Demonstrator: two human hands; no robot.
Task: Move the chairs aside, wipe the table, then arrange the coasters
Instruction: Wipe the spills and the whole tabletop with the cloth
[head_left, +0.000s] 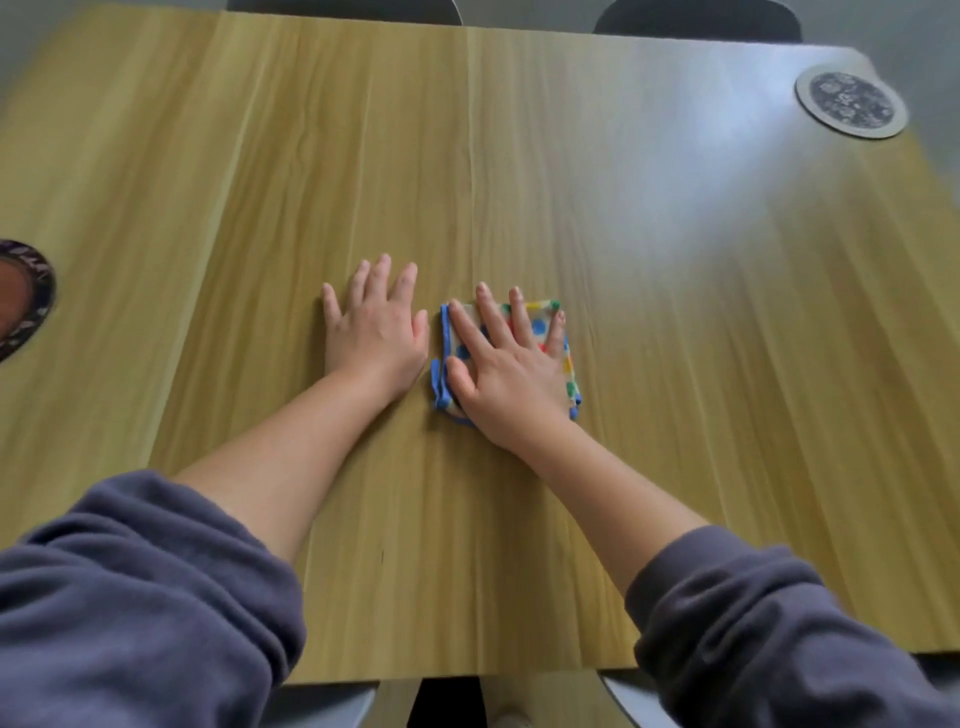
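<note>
Grey sleeves reach in; right hand flat, fingers straight, pressing the folded dotted blue-edged cloth on the pale wooden worktop, left hand spread flat beside it, round patterned coaster far right.

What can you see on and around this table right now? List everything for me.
Table: one, light wood, fills the view.
Cloth: one, folded, spotted with blue edging, mid-table under the right hand.
Far coaster: one, grey rim, dark patterned centre, far right corner.
Left coaster: one, dark patterned rim, cut off at the left edge.
Far chairs: two, dark, beyond the far edge.
Near chairs: apparently two, grey, below the near edge.
Sleeves: two, grey-purple, pushed up.
Hands: two, bare; left hand flat on the table, right hand flat on the cloth.
</note>
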